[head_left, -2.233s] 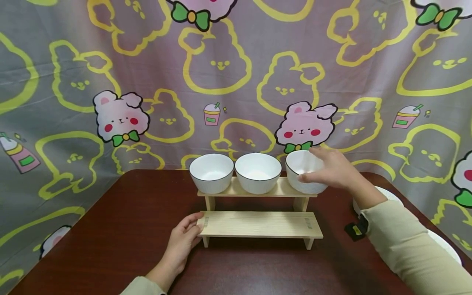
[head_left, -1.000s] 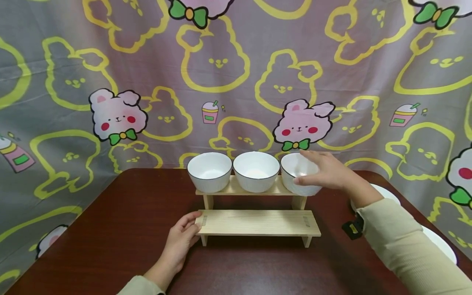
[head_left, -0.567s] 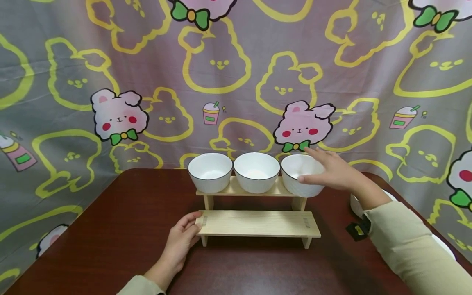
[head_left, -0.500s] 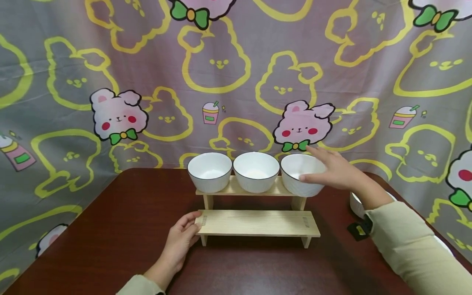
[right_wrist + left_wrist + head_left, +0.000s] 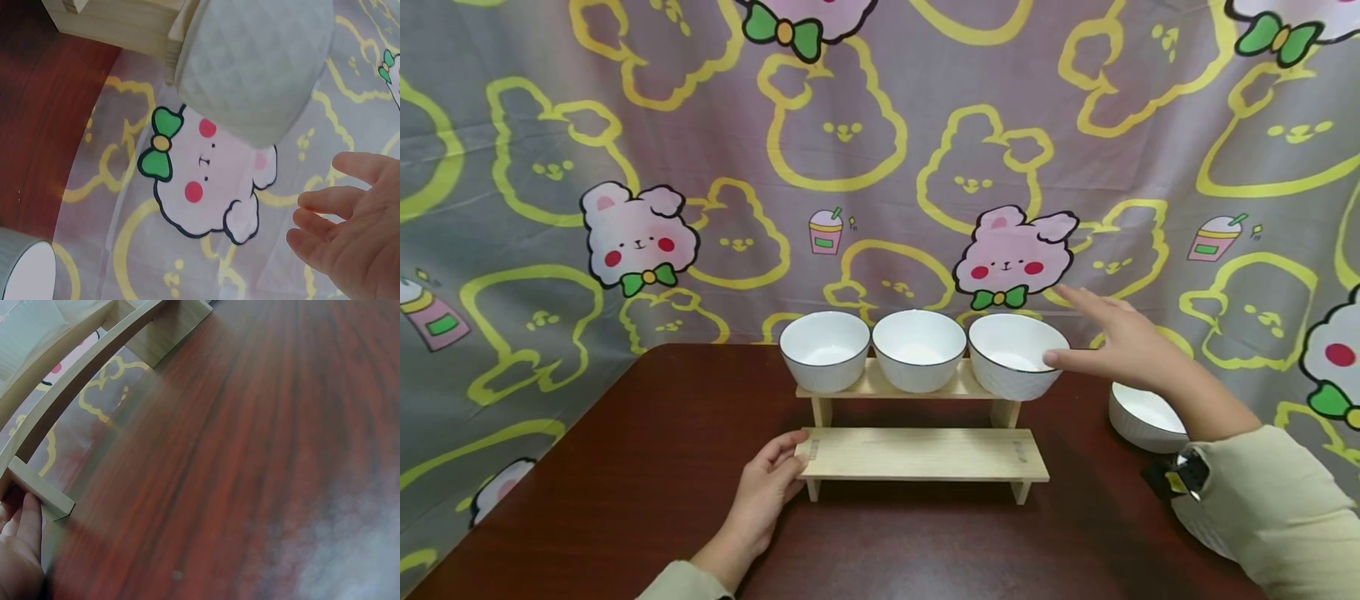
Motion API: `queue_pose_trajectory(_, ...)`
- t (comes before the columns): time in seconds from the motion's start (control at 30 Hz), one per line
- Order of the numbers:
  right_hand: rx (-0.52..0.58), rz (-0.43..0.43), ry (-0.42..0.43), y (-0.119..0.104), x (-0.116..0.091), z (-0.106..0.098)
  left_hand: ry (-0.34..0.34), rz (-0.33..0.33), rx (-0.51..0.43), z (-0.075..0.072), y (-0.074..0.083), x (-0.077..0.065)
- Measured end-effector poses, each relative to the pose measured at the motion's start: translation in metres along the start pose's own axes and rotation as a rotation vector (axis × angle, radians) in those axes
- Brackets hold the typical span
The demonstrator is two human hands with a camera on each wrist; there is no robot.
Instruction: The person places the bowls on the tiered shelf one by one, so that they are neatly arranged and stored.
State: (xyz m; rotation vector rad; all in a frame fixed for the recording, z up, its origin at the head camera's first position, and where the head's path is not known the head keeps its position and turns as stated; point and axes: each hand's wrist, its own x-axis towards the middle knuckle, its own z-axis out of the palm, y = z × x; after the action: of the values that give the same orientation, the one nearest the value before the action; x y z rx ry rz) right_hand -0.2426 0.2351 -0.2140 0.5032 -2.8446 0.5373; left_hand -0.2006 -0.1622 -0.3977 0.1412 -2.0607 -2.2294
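Three white bowls with dark rims, the left bowl (image 5: 825, 377), the middle bowl (image 5: 919, 378) and the right bowl (image 5: 1011, 380), stand in a row on the upper tier of a two-tier wooden stand (image 5: 917, 454). My left hand (image 5: 763, 487) holds the left end of its lower tier. In the left wrist view the fingers of that left hand (image 5: 22, 550) reach around the board's end near a leg. Beside the right bowl, my right hand (image 5: 1135, 346) is spread. The right wrist view shows a gap between this hand (image 5: 353, 231) and the textured bowl (image 5: 256, 69).
Another white bowl (image 5: 1142, 421) stands on the dark red table (image 5: 662, 442) to the right, partly behind my right forearm. Nearer, a further white dish (image 5: 1198, 525) is mostly hidden by the sleeve. A patterned cloth (image 5: 722, 150) hangs behind the table.
My right hand has let go of the right bowl and drawn away to the right. Before that, the bowl shifted slightly left and settled beside the middle bowl. The left hand stays in place.
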Motion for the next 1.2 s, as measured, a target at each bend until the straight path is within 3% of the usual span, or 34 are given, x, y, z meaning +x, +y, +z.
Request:
queue_pose_trajectory(0.57,0.011,0.061,0.076,0.036,-0.051,-0.012,-0.003,-0.003,0.001,0.000,-0.001,0.000)
queue_pose_trajectory(0.77,0.041,0.101,0.107,0.054,-0.075,-0.007,-0.002,-0.002,0.008,-0.001,0.001,0.000)
queue_pose_trajectory(1.03,0.000,0.207,0.117,0.080,-0.103,0.010,-0.003,-0.005,0.019,-0.002,0.001,0.001)
queue_pose_trajectory(1.2,0.010,0.259,0.095,0.092,-0.118,0.017,-0.006,-0.008,0.022,-0.002,0.002,0.000)
